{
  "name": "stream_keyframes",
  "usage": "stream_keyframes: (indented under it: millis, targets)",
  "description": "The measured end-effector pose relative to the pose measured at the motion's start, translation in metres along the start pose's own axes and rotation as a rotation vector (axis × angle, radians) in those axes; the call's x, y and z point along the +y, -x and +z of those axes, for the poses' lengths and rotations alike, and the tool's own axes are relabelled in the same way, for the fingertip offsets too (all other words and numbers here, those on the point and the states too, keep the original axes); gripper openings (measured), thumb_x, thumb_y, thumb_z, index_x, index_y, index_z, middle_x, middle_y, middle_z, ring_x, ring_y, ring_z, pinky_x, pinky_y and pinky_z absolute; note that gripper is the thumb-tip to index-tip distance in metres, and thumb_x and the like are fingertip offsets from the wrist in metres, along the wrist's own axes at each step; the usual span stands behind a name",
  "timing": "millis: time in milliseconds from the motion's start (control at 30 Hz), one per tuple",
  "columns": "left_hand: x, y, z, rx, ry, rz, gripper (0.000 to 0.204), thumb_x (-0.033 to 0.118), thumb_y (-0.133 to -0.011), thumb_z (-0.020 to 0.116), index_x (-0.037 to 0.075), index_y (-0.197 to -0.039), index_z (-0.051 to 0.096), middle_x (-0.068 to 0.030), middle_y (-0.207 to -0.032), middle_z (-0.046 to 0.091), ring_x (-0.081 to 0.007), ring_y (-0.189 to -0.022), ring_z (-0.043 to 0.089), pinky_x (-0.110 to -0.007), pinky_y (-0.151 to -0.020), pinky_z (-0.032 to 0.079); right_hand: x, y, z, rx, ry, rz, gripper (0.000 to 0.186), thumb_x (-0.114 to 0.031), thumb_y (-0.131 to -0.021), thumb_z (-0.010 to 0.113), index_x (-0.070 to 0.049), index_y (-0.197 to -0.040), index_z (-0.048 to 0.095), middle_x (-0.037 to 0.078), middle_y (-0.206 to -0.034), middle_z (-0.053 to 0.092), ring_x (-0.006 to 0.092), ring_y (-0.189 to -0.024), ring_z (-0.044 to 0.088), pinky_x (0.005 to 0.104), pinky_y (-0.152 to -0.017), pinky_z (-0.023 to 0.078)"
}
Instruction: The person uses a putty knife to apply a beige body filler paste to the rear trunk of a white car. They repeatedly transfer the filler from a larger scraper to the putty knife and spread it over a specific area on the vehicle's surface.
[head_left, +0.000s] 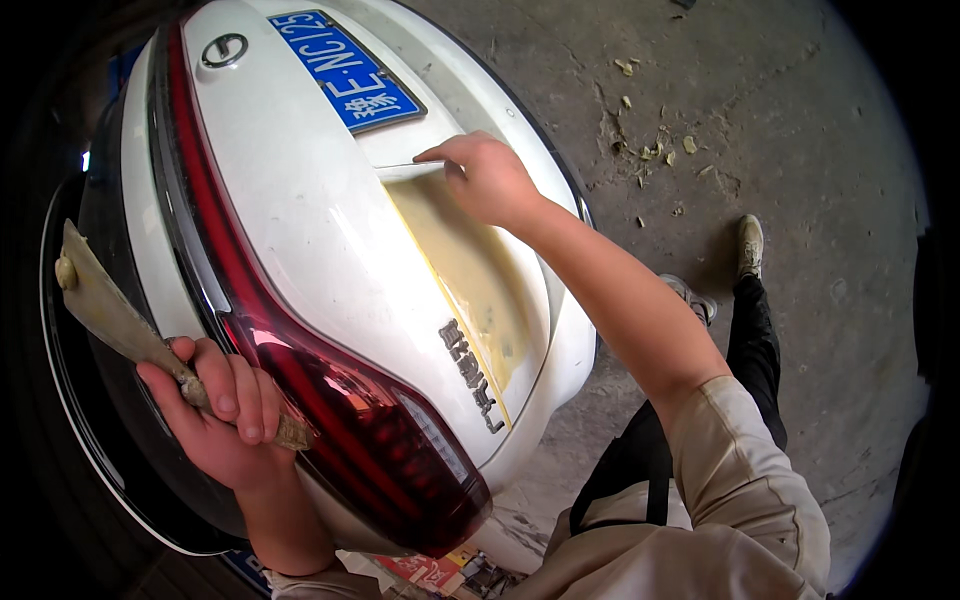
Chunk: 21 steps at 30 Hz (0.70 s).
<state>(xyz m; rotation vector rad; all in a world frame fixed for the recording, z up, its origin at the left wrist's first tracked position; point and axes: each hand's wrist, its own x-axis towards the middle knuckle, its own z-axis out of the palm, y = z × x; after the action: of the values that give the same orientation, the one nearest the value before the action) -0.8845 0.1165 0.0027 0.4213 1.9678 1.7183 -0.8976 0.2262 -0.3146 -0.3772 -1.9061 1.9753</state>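
Note:
A white car's rear [290, 200] lies before me, with a patch of pale yellow filler [470, 260] on its panel beside a strip of yellow tape [430, 257]. My right hand [488, 178] is closed at the patch's far end, by the number plate. Its fingers pinch what looks like a thin flat spreader [400, 166], seen nearly edge-on. On the left, over the dark rear window, my left hand [225, 415] grips the handle of a putty knife [115, 305]. Its broad, smeared blade points up and away, with a small lump of filler [66, 273] near the tip.
A red tail light [350, 420] curves along the car between my hands. Dark raised lettering [470, 375] sits beside the tape, and a blue number plate [350, 72] lies farther off. Pale scraps [655, 150] litter the concrete floor [800, 330] at the right.

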Motion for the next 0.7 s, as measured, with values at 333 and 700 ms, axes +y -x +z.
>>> stream_keyframes:
  millis: [333, 700]
  targets:
    - [-0.003, -0.001, 0.002, -0.113, -0.002, 0.005, 0.055, 0.040, -0.106, 0.021, -0.002, -0.117, 0.054, -0.0033, -0.067, 0.043, -0.0099, -0.043, 0.039, -0.022, -0.036, 0.037, 0.004, 0.001, 0.017, -0.060, 0.044, -0.037, 0.036, 0.002, -0.080, 0.051, -0.013, -0.104, 0.072, 0.008, -0.100, 0.068, 0.0300, -0.101, 0.055, 0.0390, -0.092, 0.045]
    - [-0.002, 0.001, 0.004, -0.025, -0.105, -0.004, 0.058, 0.044, -0.106, 0.016, 0.002, -0.120, 0.053, -0.0017, -0.064, 0.043, -0.0089, -0.040, 0.038, -0.021, -0.034, 0.039, -0.009, 0.017, 0.006, -0.143, -0.059, 0.202, 0.039, 0.005, -0.072, 0.051, -0.011, -0.099, 0.074, 0.016, -0.093, 0.065, 0.0322, -0.097, 0.057, 0.0379, -0.088, 0.047]
